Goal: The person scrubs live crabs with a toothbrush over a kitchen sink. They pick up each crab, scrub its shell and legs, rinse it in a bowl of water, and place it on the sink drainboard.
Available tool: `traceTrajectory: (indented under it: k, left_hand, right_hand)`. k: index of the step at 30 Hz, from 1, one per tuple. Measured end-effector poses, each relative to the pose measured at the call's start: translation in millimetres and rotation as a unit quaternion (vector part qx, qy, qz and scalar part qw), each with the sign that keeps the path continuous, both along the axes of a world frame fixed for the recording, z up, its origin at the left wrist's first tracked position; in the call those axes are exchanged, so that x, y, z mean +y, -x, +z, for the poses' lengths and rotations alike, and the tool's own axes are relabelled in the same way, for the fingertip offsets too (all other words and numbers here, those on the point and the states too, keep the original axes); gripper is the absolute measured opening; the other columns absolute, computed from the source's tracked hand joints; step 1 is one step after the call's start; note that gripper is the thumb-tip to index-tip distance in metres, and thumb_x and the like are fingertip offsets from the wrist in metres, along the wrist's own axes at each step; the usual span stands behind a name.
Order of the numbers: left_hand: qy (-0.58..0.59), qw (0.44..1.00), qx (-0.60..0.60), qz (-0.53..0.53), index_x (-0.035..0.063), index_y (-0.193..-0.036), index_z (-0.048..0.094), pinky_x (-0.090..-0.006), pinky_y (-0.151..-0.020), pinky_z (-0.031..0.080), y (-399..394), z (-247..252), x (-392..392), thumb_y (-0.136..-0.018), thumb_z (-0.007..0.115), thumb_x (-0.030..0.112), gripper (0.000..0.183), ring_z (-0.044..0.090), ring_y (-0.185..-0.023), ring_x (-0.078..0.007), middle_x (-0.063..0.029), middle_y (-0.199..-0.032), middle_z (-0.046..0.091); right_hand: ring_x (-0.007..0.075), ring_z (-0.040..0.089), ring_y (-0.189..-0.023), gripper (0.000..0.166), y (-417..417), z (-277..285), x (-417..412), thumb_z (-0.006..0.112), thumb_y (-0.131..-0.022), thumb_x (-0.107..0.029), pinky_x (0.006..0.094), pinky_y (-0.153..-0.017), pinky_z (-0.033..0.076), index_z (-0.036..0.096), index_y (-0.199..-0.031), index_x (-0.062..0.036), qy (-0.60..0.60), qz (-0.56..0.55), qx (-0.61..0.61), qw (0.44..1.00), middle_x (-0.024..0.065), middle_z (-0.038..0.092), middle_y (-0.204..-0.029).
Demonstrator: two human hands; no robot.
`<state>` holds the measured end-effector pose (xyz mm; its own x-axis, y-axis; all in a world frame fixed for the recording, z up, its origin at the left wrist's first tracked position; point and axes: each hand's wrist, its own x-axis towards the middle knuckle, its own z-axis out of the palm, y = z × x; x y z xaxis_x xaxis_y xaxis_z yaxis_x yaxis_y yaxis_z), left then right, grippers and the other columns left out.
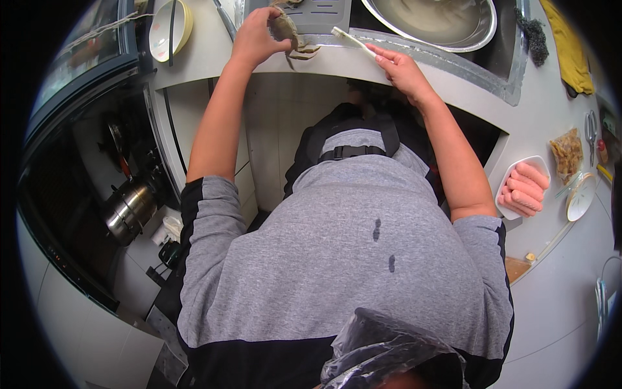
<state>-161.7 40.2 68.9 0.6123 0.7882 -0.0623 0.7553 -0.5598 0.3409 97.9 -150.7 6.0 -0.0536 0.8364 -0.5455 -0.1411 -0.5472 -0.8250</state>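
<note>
A crab [283, 28] is gripped by its shell in my left hand [257, 39], over the front rim of the sink. Its legs hang down on the side towards me, and part of its body is cut off by the top of the picture. My right hand [402, 70] pinches the handle of a white toothbrush [354, 41]. The bristled head points up and left towards the crab, a short way apart from it. Behind the toothbrush lies a large metal basin [478, 41] of cloudy water, standing in the sink.
A grey drain tray [323, 17] covers the sink's left part. Bowls [163, 31] stand at the counter's left. Along the right are a steel-wool scourer [534, 41], a yellow cloth [566, 53], a tray of pink sausages [525, 189], a bagged food [567, 153] and scissors [591, 131].
</note>
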Motion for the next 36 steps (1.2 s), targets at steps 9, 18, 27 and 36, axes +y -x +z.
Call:
traceTrajectory:
  k: [9,18,27,36]
  left_hand:
    - [0.17,0.865,-0.443,0.161,0.0004,-0.12,0.05,-0.0331,-0.088,0.052,9,6,-18,-0.069,0.08,0.013,0.06,0.059,-0.1,-0.0178,-0.0078,-0.112,0.06]
    - [0.378,0.648,-0.652,0.109,0.0028,-0.132,0.046,-0.0354,-0.099,0.046,-24,2,-40,-0.084,0.07,0.034,0.063,0.058,-0.113,-0.0201,-0.0068,-0.125,0.058]
    - [0.518,0.443,-0.717,0.145,0.0081,-0.129,0.055,-0.038,-0.107,0.042,-64,-16,-53,-0.076,0.08,0.037,0.065,0.052,-0.125,-0.0233,-0.0072,-0.135,0.055]
    - [0.542,0.487,-0.68,0.086,0.0098,-0.133,0.051,-0.039,-0.108,0.043,-105,-3,-67,-0.073,0.082,0.041,0.075,0.053,-0.125,-0.024,-0.0057,-0.133,0.057]
  right_hand:
    - [0.002,0.027,-0.055,0.037,0,25,7,0.052,-0.099,-0.023,0.0182,-0.049,0.026,0.058,-0.135,-0.021,-0.031,-0.008,0.042,0.999,-0.0118,0.032,-0.064]
    - [0.0014,0.028,-0.054,0.04,-13,46,1,0.052,-0.099,-0.02,0.0179,-0.047,0.026,0.055,-0.138,-0.0167,-0.037,-0.049,0.077,0.995,-0.0117,0.03,-0.063]
    - [0.0019,0.032,-0.056,0.038,-29,59,-20,0.053,-0.099,-0.016,0.018,-0.049,0.029,0.057,-0.136,-0.0145,-0.172,-0.123,0.079,0.974,-0.0091,0.039,-0.064]
    - [0.0037,0.039,-0.056,0.035,-19,79,-11,0.058,-0.095,-0.013,0.0222,-0.055,0.04,0.063,-0.129,-0.0209,-0.254,-0.124,-0.156,0.946,0.0009,0.062,-0.071]
